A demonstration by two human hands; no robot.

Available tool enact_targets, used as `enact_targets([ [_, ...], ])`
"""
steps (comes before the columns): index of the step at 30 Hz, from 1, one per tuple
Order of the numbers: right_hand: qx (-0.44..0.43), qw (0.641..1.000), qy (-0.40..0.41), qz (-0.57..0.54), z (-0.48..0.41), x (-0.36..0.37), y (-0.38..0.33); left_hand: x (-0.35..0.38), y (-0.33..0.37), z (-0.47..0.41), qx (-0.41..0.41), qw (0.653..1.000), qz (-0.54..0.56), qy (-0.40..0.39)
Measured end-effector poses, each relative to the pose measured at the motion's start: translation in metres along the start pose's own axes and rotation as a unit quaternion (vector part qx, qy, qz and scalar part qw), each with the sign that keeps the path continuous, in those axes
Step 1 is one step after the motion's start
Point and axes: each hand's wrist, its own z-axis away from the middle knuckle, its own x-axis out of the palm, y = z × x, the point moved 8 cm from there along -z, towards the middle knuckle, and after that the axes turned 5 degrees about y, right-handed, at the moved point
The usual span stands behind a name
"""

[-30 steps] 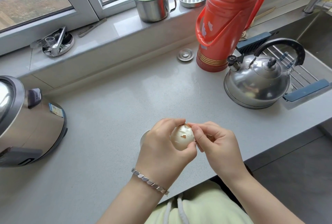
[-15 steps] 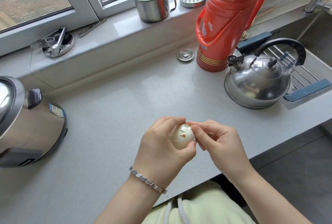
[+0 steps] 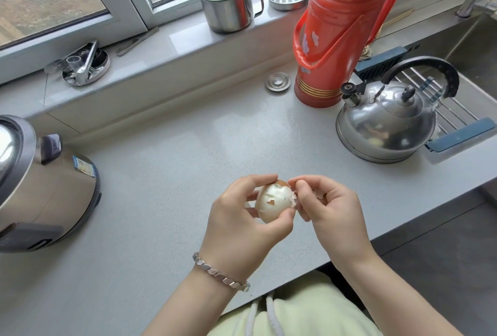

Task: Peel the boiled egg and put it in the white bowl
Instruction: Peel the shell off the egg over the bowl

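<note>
Rice cooker [image 3: 45,182] at nine o'clock. Just below centre, the left hand [image 3: 242,225] curls fingers and thumb round the partly peeled egg [image 3: 274,203] above the counter [image 3: 174,174]. At the egg's three o'clock, the right hand [image 3: 333,214] pinches a shell flap [image 3: 291,195] between thumb and forefinger.

red thermos [image 3: 339,37] | steel kettle [image 3: 384,125] | rice cooker [image 3: 45,187] | mug [image 3: 228,4]

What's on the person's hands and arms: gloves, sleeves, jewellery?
No gloves on the left hand or the right hand, and no sleeves in view on either arm. One silver bracelet of faceted links circles the left wrist. No rings or watch visible.
</note>
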Motion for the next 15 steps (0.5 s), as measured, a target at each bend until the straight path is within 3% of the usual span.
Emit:
enact_targets([
  [4, 0.076, 0.989, -0.013, -0.126, -0.002, 0.001, 0.007, 0.001, -0.009, 0.000, -0.048, 0.993, 0.108, -0.005],
  [10, 0.092, 0.986, -0.042, -0.133, -0.002, 0.006, 0.006, -0.003, -0.005, 0.000, -0.001, 0.988, 0.155, 0.022],
  [15, 0.136, 0.979, -0.080, -0.125, 0.000, 0.006, 0.013, -0.005, -0.001, -0.001, 0.030, 0.993, 0.110, 0.038],
])
